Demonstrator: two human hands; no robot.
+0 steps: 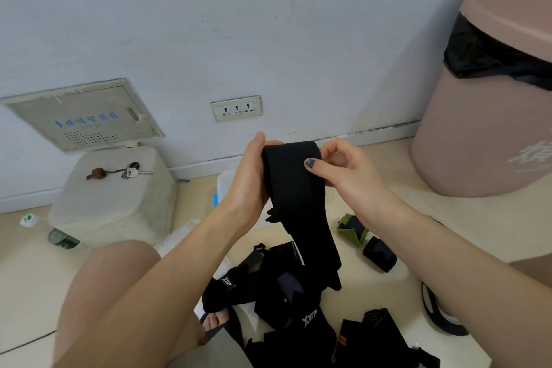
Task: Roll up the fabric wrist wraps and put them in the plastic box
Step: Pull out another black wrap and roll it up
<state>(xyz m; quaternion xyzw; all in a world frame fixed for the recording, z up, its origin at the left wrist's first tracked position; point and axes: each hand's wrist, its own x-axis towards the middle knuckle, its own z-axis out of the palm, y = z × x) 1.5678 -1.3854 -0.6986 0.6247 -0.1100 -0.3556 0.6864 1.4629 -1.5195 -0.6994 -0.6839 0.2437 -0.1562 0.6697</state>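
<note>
left hand (pixel 249 179) grips top of black wrist wrap (pixel 294 188), tail hanging | right hand (pixel 343 167) pinches same end, roll barely begun | plastic box (pixel 224 185) behind on floor | two rolled wraps (pixel 366 237) right, unboxed | loose pile (pixel 286 308) near, unrolled

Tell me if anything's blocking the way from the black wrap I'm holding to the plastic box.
Nothing visible does. Both the left hand and right hand grip the black wrap in the air, right above the clear plastic box, which shows only partly behind the left forearm. What lies inside the box is hidden.
</note>
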